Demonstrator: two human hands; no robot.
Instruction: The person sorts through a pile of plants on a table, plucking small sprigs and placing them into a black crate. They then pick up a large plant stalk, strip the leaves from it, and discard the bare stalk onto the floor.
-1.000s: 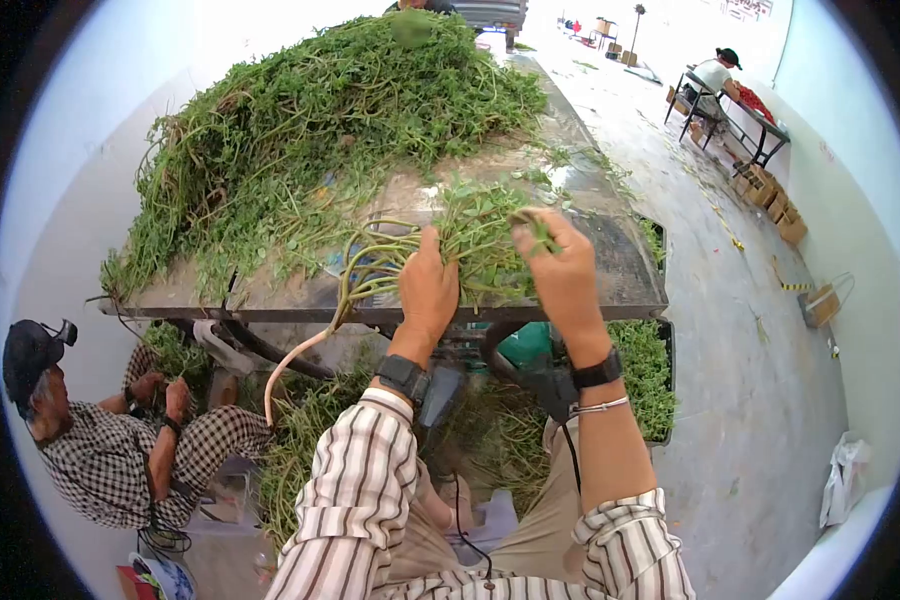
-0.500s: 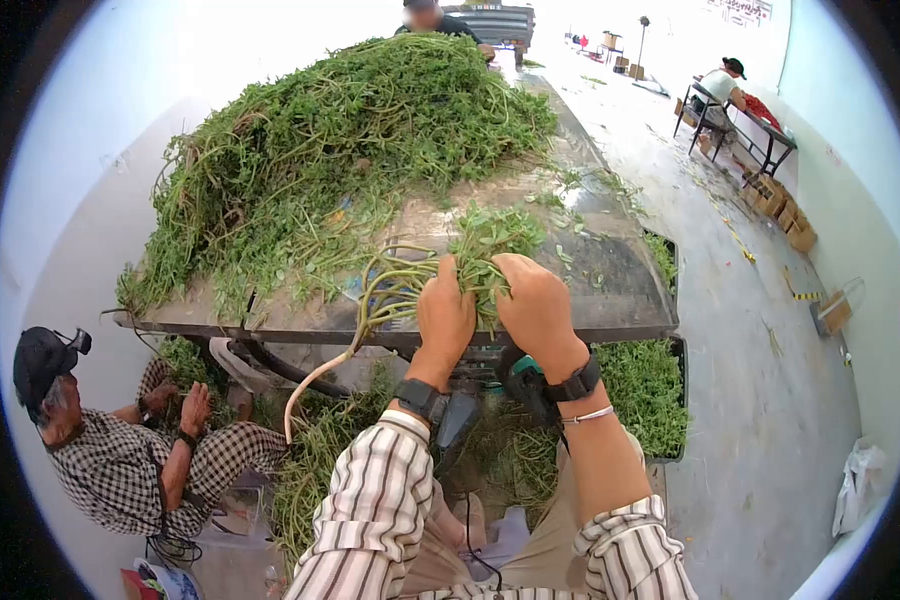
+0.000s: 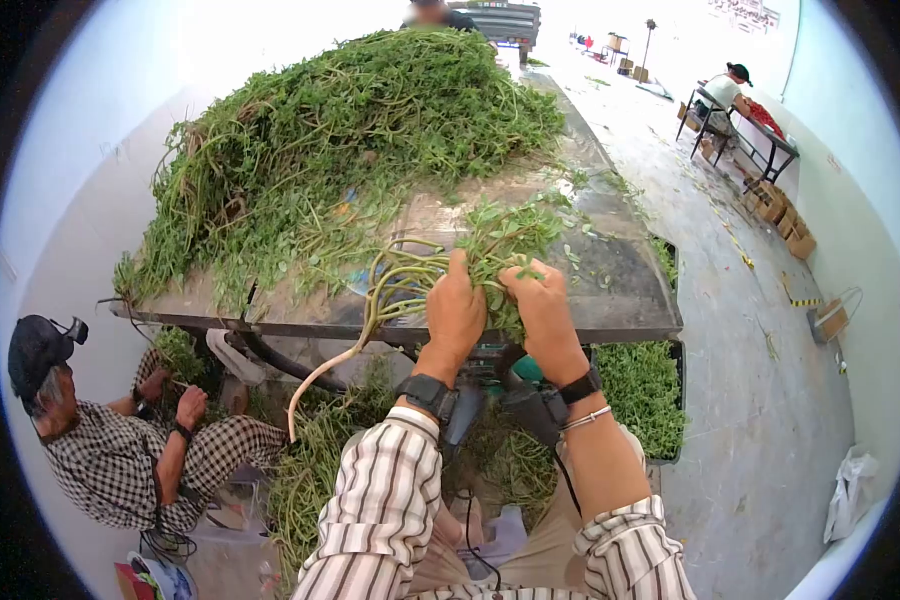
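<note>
My left hand (image 3: pixel 456 308) is closed around the stems of an uprooted leafy plant (image 3: pixel 395 278). The plant's thick stems fan out to the left, and its long pale root (image 3: pixel 320 375) hangs below the table edge. Beside it, my right hand (image 3: pixel 544 312) pinches the leafy green tops (image 3: pixel 510 232) of the same plant. Both hands are just above the front of the worktable (image 3: pixel 610 275). The fingers hide exactly where the stems are gripped.
A large heap of green plants (image 3: pixel 350 130) covers the table's far left. A crate of greens (image 3: pixel 642 395) stands below right. More stems (image 3: pixel 315 490) lie below left, near a seated person in checked clothes (image 3: pixel 120 450). Another person (image 3: pixel 440 15) is behind the heap.
My right hand has shifted slightly, its fingers now closer together on the leafy tops. The leaves above have spread a little to the right. The seated person's hand has also moved.
</note>
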